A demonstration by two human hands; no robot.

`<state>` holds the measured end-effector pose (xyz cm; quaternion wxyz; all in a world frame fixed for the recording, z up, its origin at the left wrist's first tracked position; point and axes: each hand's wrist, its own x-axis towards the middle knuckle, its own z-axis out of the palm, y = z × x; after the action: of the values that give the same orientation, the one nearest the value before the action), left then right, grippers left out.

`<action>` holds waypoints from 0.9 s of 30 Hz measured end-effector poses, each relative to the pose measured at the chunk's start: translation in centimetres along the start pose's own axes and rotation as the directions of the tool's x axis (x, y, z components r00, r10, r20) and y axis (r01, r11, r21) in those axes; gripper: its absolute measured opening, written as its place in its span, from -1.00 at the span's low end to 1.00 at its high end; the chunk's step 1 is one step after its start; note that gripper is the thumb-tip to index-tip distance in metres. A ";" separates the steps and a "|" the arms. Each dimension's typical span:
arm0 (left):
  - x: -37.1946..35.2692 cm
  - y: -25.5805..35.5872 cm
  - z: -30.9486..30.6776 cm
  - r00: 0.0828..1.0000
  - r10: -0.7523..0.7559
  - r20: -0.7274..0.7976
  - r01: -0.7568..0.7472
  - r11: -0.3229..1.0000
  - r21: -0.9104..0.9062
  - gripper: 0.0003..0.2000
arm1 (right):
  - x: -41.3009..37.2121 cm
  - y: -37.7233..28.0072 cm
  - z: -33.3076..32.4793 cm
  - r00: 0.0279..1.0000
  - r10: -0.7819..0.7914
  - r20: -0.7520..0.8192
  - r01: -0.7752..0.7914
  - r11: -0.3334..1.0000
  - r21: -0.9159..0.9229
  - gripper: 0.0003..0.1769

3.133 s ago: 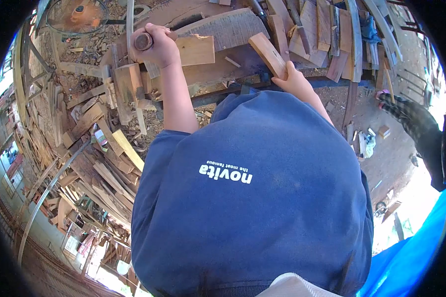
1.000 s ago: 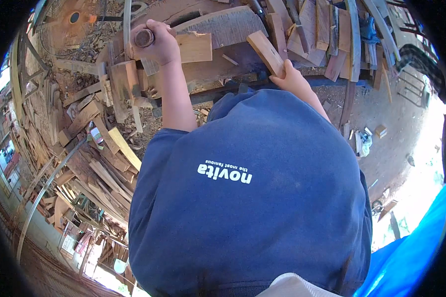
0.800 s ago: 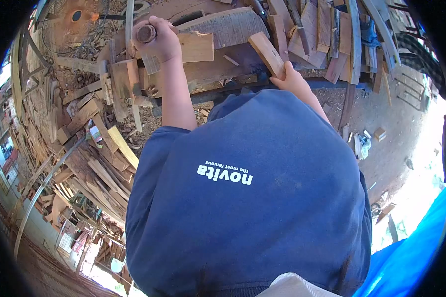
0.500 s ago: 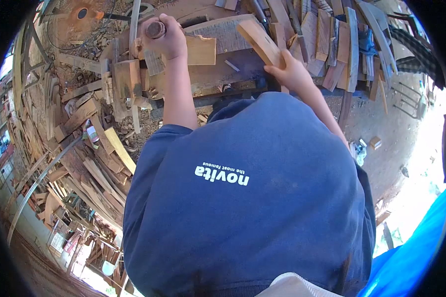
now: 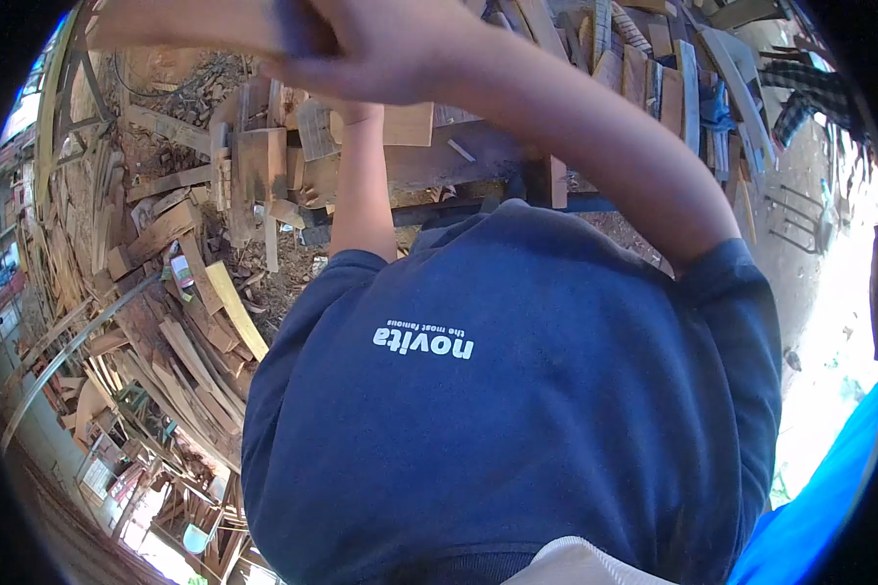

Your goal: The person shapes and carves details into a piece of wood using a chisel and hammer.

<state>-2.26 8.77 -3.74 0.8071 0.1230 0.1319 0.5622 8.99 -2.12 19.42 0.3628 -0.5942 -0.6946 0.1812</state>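
Observation:
My right hand is raised close to the camera, closed around a wooden block that points to the left and is blurred. Beneath it, my left hand is almost wholly hidden; its wrist shows above a wooden work surface. Whatever my left fingers hold is covered by my right hand. Near the left wrist lie a pale board and a greyish piece of wood. A small thin strip rests on the work surface to the right.
Upright boards and offcuts crowd the back right. A heap of scrap wood fills the left side. A metal rack stands on the floor at right, with checked cloth beyond it. A blue sheet hangs at lower right.
My right hand has swung up and left with the wooden block, from right of the bench to over my left hand. The round-ended handle in my left fist is now hidden.

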 end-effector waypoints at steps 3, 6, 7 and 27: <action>2.5 -1.0 -3.0 0.965 0.258 0.047 -0.262 0.936 0.235 -0.70 | -1.6 1.8 4.3 0.949 0.237 0.210 -0.170 0.941 -0.294 -0.37; 2.6 -1.8 -2.2 0.939 0.331 0.092 -0.342 0.879 0.332 -0.70 | -0.9 0.1 3.4 0.881 0.329 0.340 -0.168 0.889 -0.426 -0.39; 2.4 -0.8 -2.3 0.932 0.345 0.106 -0.360 0.857 0.369 -0.70 | -0.7 -0.2 2.8 0.890 0.297 0.347 -0.129 0.892 -0.433 -0.38; 0.4 -1.2 2.1 0.711 0.515 0.478 -0.636 0.182 0.750 -0.68 | 0.3 -0.1 1.1 0.929 0.270 0.253 -0.207 0.946 -0.250 -0.38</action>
<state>-0.35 8.59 -2.26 0.3516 0.5945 0.2989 0.6585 8.13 -1.60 18.80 0.1669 -0.6787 -0.6773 0.2298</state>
